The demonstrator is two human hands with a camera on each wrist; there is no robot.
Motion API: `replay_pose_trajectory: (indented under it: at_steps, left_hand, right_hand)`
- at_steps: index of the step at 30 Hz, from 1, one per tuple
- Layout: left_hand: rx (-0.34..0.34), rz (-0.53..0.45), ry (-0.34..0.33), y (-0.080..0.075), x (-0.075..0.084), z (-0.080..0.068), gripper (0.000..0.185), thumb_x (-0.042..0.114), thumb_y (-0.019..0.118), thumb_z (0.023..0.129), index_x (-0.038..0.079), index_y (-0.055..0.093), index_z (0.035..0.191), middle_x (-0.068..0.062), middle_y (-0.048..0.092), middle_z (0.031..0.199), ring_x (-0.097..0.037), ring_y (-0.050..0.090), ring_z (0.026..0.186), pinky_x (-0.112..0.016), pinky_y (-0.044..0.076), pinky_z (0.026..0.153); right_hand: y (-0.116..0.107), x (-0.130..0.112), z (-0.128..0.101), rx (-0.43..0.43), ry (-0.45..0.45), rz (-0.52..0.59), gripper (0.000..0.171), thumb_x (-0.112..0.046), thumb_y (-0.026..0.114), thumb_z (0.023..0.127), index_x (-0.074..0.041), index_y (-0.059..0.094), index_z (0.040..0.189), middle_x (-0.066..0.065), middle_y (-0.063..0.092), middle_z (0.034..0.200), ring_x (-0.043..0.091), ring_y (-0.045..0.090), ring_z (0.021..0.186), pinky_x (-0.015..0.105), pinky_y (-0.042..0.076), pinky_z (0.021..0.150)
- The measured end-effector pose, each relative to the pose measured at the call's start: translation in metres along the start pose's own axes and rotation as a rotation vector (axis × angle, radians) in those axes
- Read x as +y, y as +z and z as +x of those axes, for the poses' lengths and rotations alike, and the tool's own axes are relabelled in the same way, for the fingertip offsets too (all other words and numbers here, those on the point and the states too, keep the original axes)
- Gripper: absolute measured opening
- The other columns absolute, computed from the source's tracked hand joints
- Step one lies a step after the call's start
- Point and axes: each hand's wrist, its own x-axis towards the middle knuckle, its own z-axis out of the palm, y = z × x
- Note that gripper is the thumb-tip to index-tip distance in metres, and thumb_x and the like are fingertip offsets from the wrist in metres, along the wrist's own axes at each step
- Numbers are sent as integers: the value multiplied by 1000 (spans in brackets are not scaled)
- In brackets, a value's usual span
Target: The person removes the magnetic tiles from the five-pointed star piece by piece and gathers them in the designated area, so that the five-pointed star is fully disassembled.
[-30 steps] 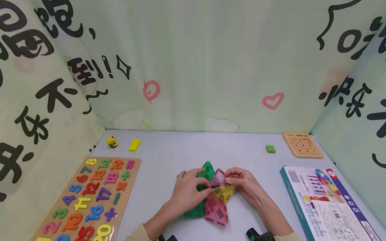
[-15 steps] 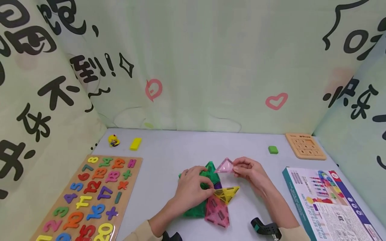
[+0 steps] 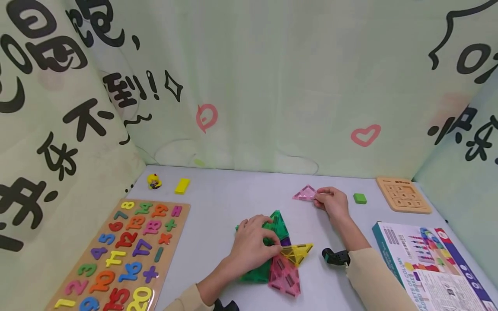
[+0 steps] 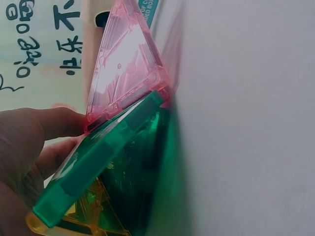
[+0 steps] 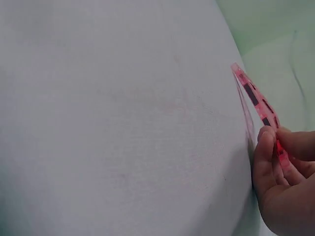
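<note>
A build of see-through magnetic tiles stands mid-table, with green tiles, a yellow triangle jutting right and pink tiles at the front. My left hand grips it from the left, thumb and fingers about its upper part. In the left wrist view, the fingers reach behind a green tile next to a pink tile. Beyond the build, my right hand pinches a loose pink triangular magnetic tile by its right corner. That tile appears edge-on in the right wrist view, close to the tabletop.
On the left lies a wooden board of coloured numbers. A toy figure and a yellow block are at the back left. A green block, a wooden number board and a box occupy the right side.
My right hand has lifted the pink triangle off the build and carried it back and to the right. My left hand has stayed on the build. The head view has shifted slightly.
</note>
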Motion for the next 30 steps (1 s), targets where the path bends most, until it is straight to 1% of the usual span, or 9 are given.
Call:
replay_pose_trajectory:
  at_steps: [3,8,11,15,20,23,25,27,30]
  left_hand:
    - [3,-5,7,0,0,1,12,40,77,83,35,74,72,1,58,137,-26,43,139,-66,25,113]
    - [12,-6,21,1,-1,2,12,41,77,83,35,74,72,1,58,137,-27,43,139,-67,25,112]
    - [15,-6,22,1,-3,2,12,39,77,83,35,73,72,1,59,137,-27,42,139,-68,24,112]
    - [9,-24,18,0,-4,1,13,39,77,83,35,72,71,1,58,137,-27,41,141,-68,23,113]
    - [1,-20,8,-1,-6,1,13,41,77,83,36,72,71,2,57,138,-27,40,141,-67,23,114]
    - [-8,-23,2,-1,-7,0,13,41,77,83,36,72,72,2,57,139,-27,40,142,-67,22,114]
    - [-15,-34,4,-1,-7,0,13,40,76,84,36,71,72,1,56,139,-28,39,142,-67,21,114]
    - [-21,-41,11,0,-7,0,13,40,76,84,36,71,72,1,56,139,-28,39,142,-68,20,115]
    - [-17,-46,26,1,-6,1,13,39,75,84,36,71,72,0,56,139,-28,39,142,-68,20,114]
  right_hand:
    - [0,1,2,33,-20,-40,31,-9,61,97,3,57,125,9,63,101,4,63,74,18,56,70]
    - [-1,4,2,60,-45,-178,29,-12,61,97,1,60,123,17,62,115,9,62,79,14,54,68]
    - [-2,5,1,54,-63,-232,30,-14,62,96,0,61,123,19,61,118,13,62,82,14,53,67]
    - [-3,4,-3,39,-70,-244,30,-15,62,96,0,61,122,19,61,117,16,62,83,16,53,67]
    - [-9,-6,-21,-19,-91,-282,30,-19,59,99,-3,62,124,18,60,119,21,62,91,18,53,73]
    - [-12,-11,-41,-110,-144,-306,31,-21,58,99,-3,62,124,18,62,118,23,63,94,20,53,76]
    - [-14,-12,-56,-209,-188,-299,31,-20,59,99,-1,62,123,19,65,116,23,64,93,23,54,77]
    - [-17,-10,-70,-339,-214,-285,32,-21,60,99,0,62,123,19,67,111,23,64,89,26,54,77]
    - [-20,-5,-87,-555,-216,-256,35,-23,60,98,1,62,123,18,69,108,21,64,85,30,55,76]
